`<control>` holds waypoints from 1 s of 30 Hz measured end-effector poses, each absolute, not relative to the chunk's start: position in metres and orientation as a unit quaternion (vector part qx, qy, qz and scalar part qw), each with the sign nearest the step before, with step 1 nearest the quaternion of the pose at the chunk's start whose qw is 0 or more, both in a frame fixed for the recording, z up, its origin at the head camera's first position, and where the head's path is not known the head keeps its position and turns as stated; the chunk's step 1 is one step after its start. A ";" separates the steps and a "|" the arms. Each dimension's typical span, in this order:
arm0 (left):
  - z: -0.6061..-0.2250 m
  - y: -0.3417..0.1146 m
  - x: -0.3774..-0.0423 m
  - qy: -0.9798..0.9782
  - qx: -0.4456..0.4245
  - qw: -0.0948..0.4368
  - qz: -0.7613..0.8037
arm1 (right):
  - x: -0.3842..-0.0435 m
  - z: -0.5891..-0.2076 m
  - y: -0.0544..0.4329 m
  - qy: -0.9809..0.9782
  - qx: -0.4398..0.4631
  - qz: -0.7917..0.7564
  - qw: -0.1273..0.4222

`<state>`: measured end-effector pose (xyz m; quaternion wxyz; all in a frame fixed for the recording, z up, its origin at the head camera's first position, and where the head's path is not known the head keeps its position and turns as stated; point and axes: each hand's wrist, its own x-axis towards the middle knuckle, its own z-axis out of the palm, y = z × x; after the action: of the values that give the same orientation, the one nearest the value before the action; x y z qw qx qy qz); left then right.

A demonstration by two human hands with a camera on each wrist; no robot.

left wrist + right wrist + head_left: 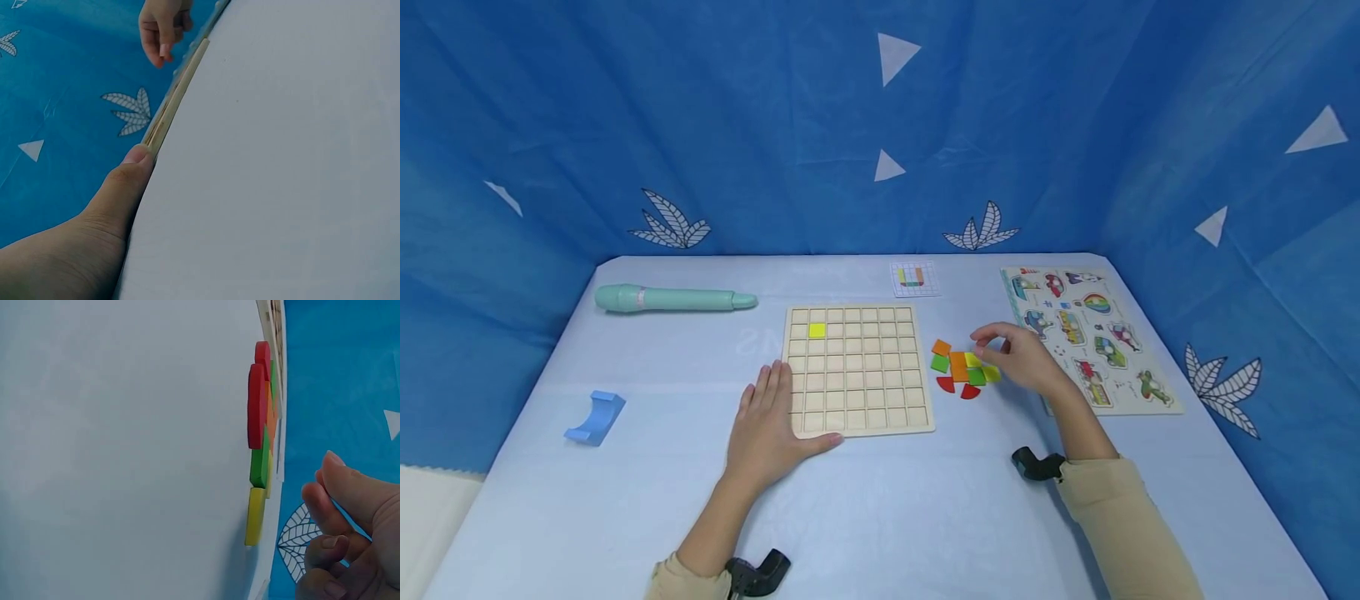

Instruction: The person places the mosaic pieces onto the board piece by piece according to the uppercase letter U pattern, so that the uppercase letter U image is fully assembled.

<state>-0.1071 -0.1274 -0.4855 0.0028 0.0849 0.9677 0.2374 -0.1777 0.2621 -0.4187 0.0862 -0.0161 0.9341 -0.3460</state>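
Note:
A wooden grid board (856,398) lies on the table with one yellow square tile (817,331) in its upper left part. My left hand (764,446) rests at the board's lower left corner, fingers straight along the left side and thumb on the front edge. In the left wrist view that thumb (119,187) touches the board's edge (175,106). Over the right end of a cluster of coloured pieces, my right hand (1018,358) hovers with bent fingers; no piece shows between them. Orange (958,367), green (939,363), yellow and red pieces (257,406) make up the cluster.
A small pattern card (915,279) lies behind the board. To the right is a picture puzzle board (1090,342), partly behind my right hand. A teal microphone-shaped object (673,299) and a blue curved block (597,418) lie on the left. Blue cloth surrounds the table's back and sides.

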 end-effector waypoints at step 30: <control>-0.484 -0.127 -0.106 0.968 0.082 0.006 0.237 | -0.184 -0.433 0.259 0.953 -0.029 -0.283 0.107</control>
<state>-0.1061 -0.1267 -0.4843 0.0055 0.0822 0.9679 0.2374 -0.1843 0.2594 -0.4332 0.1072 -0.0290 0.9527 -0.2828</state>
